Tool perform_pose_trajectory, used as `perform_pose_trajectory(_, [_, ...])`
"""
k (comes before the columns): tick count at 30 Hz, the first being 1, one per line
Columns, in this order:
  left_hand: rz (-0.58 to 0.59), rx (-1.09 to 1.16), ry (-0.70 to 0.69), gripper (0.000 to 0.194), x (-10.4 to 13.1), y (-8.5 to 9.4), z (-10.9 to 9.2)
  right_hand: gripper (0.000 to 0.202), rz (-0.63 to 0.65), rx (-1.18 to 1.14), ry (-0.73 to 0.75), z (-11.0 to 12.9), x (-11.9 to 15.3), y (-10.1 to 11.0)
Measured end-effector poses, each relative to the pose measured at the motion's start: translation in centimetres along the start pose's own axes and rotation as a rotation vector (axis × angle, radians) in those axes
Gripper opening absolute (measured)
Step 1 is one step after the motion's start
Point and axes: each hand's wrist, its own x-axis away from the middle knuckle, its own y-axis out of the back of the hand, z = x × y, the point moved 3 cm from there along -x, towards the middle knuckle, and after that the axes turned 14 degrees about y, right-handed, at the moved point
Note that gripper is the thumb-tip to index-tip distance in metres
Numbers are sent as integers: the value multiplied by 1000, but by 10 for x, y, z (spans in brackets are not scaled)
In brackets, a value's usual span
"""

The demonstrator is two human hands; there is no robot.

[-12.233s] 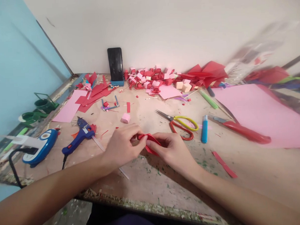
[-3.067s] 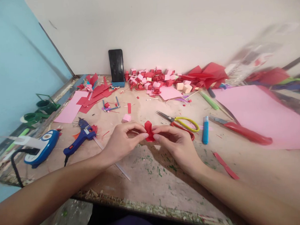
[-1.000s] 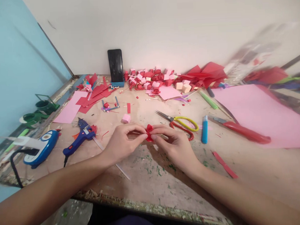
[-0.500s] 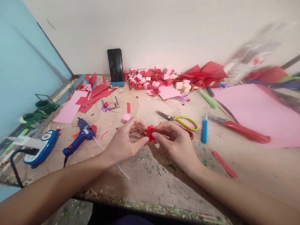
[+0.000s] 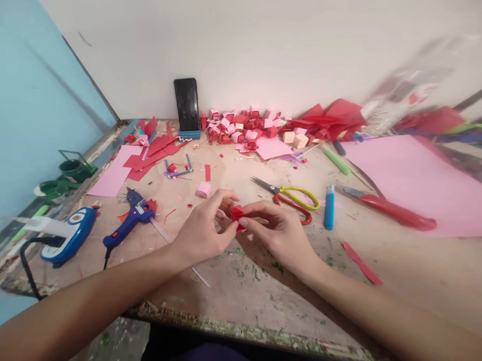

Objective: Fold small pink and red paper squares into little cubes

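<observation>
A small folded piece of red paper (image 5: pixel 237 212) is pinched between both hands, above the middle of the table. My left hand (image 5: pixel 205 224) grips its left side with thumb and fingers, which partly hide it. From the right, my right hand (image 5: pixel 277 229) holds the same piece between thumb and forefinger. A pink paper cube (image 5: pixel 203 189) rests just beyond my left hand. Scissors with yellow and red handles (image 5: pixel 300 196) lie beyond my right hand, and a blue glue tube (image 5: pixel 329 207) is to their right.
A blue glue gun (image 5: pixel 129 222) lies at left, near a blue and white device (image 5: pixel 70 238). Behind stand a phone (image 5: pixel 187 104) and a heap of red and pink cubes (image 5: pixel 238 124). At right are a red-handled knife (image 5: pixel 398 211) and pink paper (image 5: pixel 425 183).
The red piece has been turned and shifted slightly left between the fingers. My right hand has moved a little left, and more of the scissors' red handle shows.
</observation>
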Motion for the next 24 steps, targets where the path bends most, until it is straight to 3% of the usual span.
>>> perform_pose_trajectory(6, [-35, -30, 1, 30, 0, 2, 0, 10, 17, -39, -20, -1, 0, -1])
perform_pose_trajectory(17, [-19, 116, 39, 24, -2, 3, 2, 16, 58, -115, -138, 3, -2, 2])
perform_pose_trajectory(24, [3, 83, 40, 22, -1, 2, 1, 12, 28, -71, -104, 3, -4, 3])
